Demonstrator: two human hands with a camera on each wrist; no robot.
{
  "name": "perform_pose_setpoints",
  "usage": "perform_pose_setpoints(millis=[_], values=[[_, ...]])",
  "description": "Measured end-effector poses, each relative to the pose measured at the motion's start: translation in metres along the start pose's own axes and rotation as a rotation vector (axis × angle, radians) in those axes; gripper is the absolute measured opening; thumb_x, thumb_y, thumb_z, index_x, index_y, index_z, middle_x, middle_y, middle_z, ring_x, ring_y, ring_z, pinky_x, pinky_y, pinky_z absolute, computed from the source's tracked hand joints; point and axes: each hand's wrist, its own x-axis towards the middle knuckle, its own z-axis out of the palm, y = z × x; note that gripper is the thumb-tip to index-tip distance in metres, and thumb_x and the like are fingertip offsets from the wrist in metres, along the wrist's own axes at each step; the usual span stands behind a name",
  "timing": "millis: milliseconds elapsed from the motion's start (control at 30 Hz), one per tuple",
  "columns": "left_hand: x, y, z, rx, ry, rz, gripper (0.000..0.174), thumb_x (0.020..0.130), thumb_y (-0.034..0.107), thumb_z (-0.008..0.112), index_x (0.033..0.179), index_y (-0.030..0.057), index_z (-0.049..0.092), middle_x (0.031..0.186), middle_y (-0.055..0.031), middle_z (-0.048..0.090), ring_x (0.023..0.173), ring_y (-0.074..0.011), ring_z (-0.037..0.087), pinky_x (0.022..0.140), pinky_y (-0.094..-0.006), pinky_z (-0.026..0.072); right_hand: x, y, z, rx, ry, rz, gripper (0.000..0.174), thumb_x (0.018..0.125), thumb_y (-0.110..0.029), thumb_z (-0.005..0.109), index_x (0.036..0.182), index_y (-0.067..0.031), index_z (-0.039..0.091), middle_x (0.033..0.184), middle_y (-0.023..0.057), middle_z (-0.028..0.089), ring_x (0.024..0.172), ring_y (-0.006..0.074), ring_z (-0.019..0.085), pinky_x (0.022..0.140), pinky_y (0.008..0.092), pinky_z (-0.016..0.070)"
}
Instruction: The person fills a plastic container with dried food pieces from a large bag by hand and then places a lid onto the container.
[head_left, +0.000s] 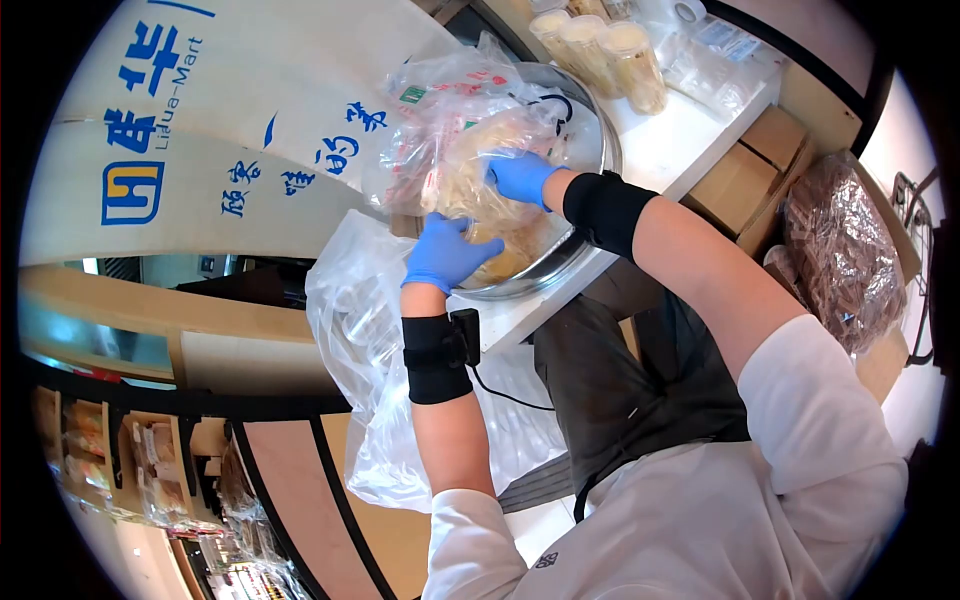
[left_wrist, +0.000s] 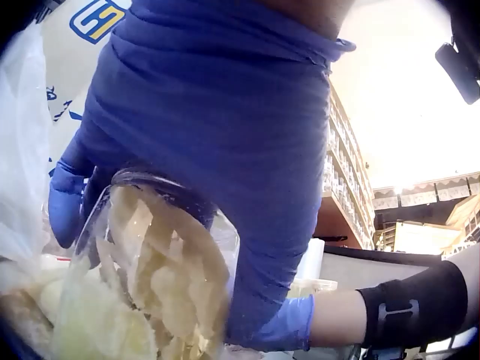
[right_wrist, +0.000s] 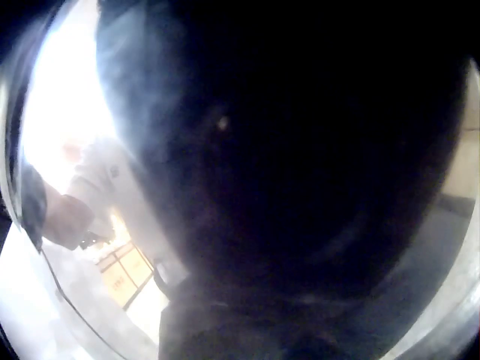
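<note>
Your left hand (head_left: 446,254), grip curled round a clear cup (left_wrist: 161,277), likely to steady it; your right hand (head_left: 524,180), at the bag (head_left: 440,130), grip hidden, state not discernible.

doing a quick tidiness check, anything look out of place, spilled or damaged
No spill or damage is visible. The one untidy thing is the large, crumpled translucent plastic sheeting bunched beside the white table and hanging below its edge, near the round metal bowl; it may be there on purpose.
</note>
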Motion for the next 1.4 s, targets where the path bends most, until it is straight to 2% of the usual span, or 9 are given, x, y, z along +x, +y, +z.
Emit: perform_pose_setpoints(millis=[300, 367, 500, 800, 900, 967, 1067, 1167, 1400], values=[[0.002, -0.005, 0.003, 0.01, 0.023, 0.082, 0.072, 0.058, 0.049, 0.078, 0.112, 0.0038, 0.065, 0.118, -0.0252, 0.049, 0.104, -0.0363, 0.056, 0.092, -0.0383, 0.046, -0.007, -0.005, -0.008, -0.01, -0.024, -0.021, 0.024, 0.082, -0.009, 0.055, 0.104, -0.0048, 0.065, 0.108, 0.0172, 0.064, 0.099, 0.0341, 0.062, 0.084, 0.0412, 0.0499], [-0.003, 0.0, -0.001, -0.013, -0.026, 0.051, 0.071, 0.057, 0.043, 0.083, 0.115, 0.0057, 0.064, 0.12, -0.019, 0.049, 0.107, -0.0326, 0.055, 0.095, -0.0366, 0.0438, -0.009, -0.006, -0.011, -0.012, -0.038, -0.028, 0.025, 0.082, -0.008, 0.054, 0.104, -0.0042, 0.065, 0.109, 0.0173, 0.063, 0.099, 0.0342, 0.063, 0.084, 0.041, 0.0502], [-0.007, -0.004, -0.002, -0.023, -0.046, 0.072, 0.072, 0.056, 0.042, 0.084, 0.116, 0.0083, 0.064, 0.119, -0.0183, 0.049, 0.106, -0.0324, 0.055, 0.095, -0.0364, 0.0439, -0.009, -0.007, -0.009, -0.01, -0.037, 0.007, 0.021, 0.08, -0.006, 0.054, 0.099, -0.006, 0.063, 0.108, 0.0149, 0.063, 0.099, 0.0329, 0.062, 0.083, 0.0396, 0.049], [0.008, 0.001, -0.005, 0.306, -0.2, 0.114, 0.078, 0.057, 0.052, 0.08, 0.119, 0.0092, 0.062, 0.111, -0.0208, 0.053, 0.107, -0.0357, 0.052, 0.094, -0.0388, 0.0436, -0.002, 0.0, 0.002, -0.003, -0.031, -0.004, 0.019, 0.078, -0.004, 0.054, 0.095, -0.0093, 0.062, 0.104, 0.0123, 0.064, 0.096, 0.032, 0.062, 0.081, 0.0392, 0.0486], [-0.001, 0.005, -0.002, 0.252, -0.102, 0.092, 0.077, 0.056, 0.048, 0.082, 0.117, 0.0072, 0.062, 0.107, -0.0216, 0.055, 0.104, -0.0355, 0.053, 0.092, -0.0387, 0.0448, -0.006, -0.006, -0.006, 0.004, -0.049, 0.017, 0.019, 0.079, -0.005, 0.055, 0.096, -0.0094, 0.061, 0.103, 0.012, 0.064, 0.095, 0.032, 0.062, 0.08, 0.0391, 0.0487], [-0.004, -0.003, 0.005, 0.068, 0.093, 0.175, 0.075, 0.054, 0.044, 0.085, 0.114, 0.0041, 0.062, 0.105, -0.0222, 0.056, 0.101, -0.035, 0.055, 0.09, -0.0384, 0.0457, -0.009, -0.008, -0.01, 0.015, -0.07, 0.039, 0.018, 0.079, -0.006, 0.055, 0.096, -0.0095, 0.061, 0.102, 0.0119, 0.064, 0.095, 0.0321, 0.062, 0.08, 0.039, 0.0488], [-0.006, -0.002, 0.01, 0.025, 0.181, 0.143, 0.076, 0.052, 0.041, 0.085, 0.111, -0.0005, 0.062, 0.113, -0.0236, 0.053, 0.103, -0.0351, 0.055, 0.088, -0.0391, 0.0476, -0.006, -0.005, -0.005, -0.01, -0.048, 0.019, 0.017, 0.08, -0.007, 0.056, 0.096, -0.0106, 0.061, 0.102, 0.0115, 0.064, 0.094, 0.0321, 0.062, 0.08, 0.0394, 0.0487], [-0.007, 0.002, 0.015, 0.012, 0.251, 0.17, 0.073, 0.054, 0.042, 0.085, 0.111, 0.0007, 0.063, 0.107, -0.023, 0.055, 0.1, -0.0347, 0.056, 0.088, -0.0393, 0.0461, -0.002, 0.0, 0.001, -0.025, -0.04, -0.004, 0.017, 0.08, -0.008, 0.057, 0.095, -0.011, 0.062, 0.101, 0.0114, 0.064, 0.094, 0.0319, 0.062, 0.08, 0.0394, 0.0486], [0.005, -0.007, 0.011, 0.102, 0.093, 0.139, 0.079, 0.055, 0.049, 0.081, 0.112, -0.001, 0.062, 0.118, -0.0274, 0.049, 0.106, -0.0373, 0.055, 0.091, -0.0398, 0.0466, -0.001, 0.003, 0.004, -0.001, -0.035, -0.022, 0.014, 0.079, -0.007, 0.056, 0.092, -0.009, 0.062, 0.101, 0.0124, 0.064, 0.092, 0.0323, 0.062, 0.078, 0.0389, 0.0487]])
